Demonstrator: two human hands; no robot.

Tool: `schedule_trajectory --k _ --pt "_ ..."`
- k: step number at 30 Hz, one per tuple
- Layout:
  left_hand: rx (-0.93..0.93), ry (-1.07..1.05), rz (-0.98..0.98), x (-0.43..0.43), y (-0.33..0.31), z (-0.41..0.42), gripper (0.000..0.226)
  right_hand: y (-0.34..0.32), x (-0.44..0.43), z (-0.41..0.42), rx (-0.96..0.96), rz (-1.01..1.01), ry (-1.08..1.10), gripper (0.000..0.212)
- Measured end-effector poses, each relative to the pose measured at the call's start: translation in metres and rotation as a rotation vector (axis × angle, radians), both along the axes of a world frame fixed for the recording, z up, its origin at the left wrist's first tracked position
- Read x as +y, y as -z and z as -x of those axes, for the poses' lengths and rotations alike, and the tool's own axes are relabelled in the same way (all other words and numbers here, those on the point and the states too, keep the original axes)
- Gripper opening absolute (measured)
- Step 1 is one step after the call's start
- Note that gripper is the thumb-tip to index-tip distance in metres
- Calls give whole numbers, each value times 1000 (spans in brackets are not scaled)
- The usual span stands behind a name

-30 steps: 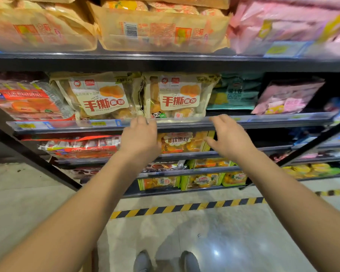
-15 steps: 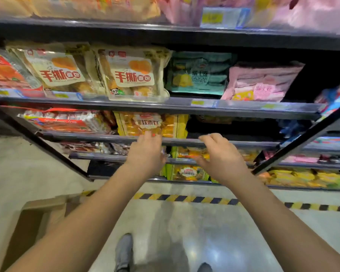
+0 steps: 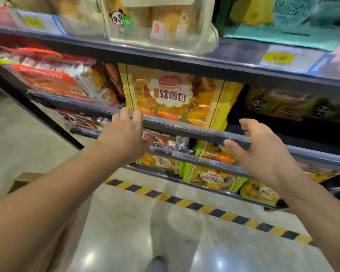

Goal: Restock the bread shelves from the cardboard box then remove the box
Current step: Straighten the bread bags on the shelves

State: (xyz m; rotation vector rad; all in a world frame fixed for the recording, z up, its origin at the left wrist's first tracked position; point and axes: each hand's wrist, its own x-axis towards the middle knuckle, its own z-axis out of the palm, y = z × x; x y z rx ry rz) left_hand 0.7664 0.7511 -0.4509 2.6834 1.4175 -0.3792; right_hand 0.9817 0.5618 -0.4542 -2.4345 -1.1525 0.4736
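Note:
A yellow soft-bread bag (image 3: 177, 97) stands upright on a dark shelf (image 3: 185, 130) at mid height. My left hand (image 3: 124, 134) is at the bag's lower left corner, fingertips touching its edge and the shelf lip. My right hand (image 3: 263, 152) hovers open below and right of the bag, fingers spread, holding nothing. A corner of the cardboard box (image 3: 22, 181) shows on the floor at the left, mostly hidden behind my left forearm.
Red-packaged bread (image 3: 53, 79) lies left of the yellow bag; dark panda-print bags (image 3: 294, 103) to its right. Clear bread bags (image 3: 157, 20) and teal ones (image 3: 294, 20) fill the shelf above. Lower shelves hold more yellow packs (image 3: 216, 179). Black-yellow tape (image 3: 204, 209) marks the floor.
My view has dropped and moved closer to the shelves. Both hands went down from the hand-torn bread shelf to the soft-bread shelf; the right hand has opened and spread.

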Motion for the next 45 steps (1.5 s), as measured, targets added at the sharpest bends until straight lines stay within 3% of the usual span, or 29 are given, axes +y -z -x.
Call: schedule_trajectory --k 3,7,12,16,28,32,37,41,45 --pt "-4 -24 -9 33 29 -7 75 27 27 -10 11 -48 53 75" --pt "-62 -68 30 68 49 -20 61 48 60 -18 19 21 116 72" --pt "-263 -107 168 102 67 -20 43 69 88 -19 114 -4 239 40" --pt "-339 -113 183 111 77 -17 52 75 99 -18 76 -66 242 36" --pt "-242 -210 154 109 73 -26 64 86 93 -45 78 42 142 22" --pt "-159 -232 -11 77 69 -38 70 91 65 -66 117 -43 123 38" --pt "-91 -178 100 -17 56 -82 78 87 12 -100 20 -118 10 40" --pt "-232 -77 189 -92 47 -145 72 87 -42 -151 -52 -125 -46 42" --pt "-450 2 253 -134 56 -208 72 89 -81 -203 -93 -166 42 47"
